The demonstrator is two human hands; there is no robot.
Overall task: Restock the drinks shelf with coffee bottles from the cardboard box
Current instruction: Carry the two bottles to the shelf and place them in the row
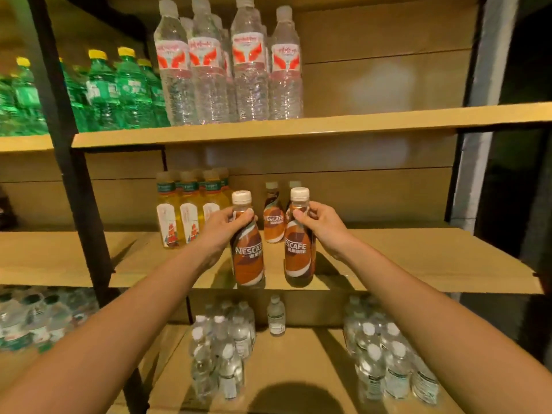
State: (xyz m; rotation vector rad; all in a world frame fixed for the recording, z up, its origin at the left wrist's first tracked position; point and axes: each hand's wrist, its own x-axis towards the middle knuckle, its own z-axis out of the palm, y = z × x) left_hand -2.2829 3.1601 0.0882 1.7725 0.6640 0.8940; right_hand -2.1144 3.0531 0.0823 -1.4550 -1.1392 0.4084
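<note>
Two brown coffee bottles with white caps stand at the front edge of the middle shelf. My left hand grips the neck of the left coffee bottle. My right hand grips the neck of the right coffee bottle. Both bottles look upright, with their bases at or just above the shelf board. Two more coffee bottles stand further back on the same shelf. The cardboard box is not in view.
Yellow tea bottles stand left of the coffee on the middle shelf, whose right part is bare. Clear water bottles and green bottles fill the upper shelf. Small water bottles sit on the lower shelf. A black upright post runs at left.
</note>
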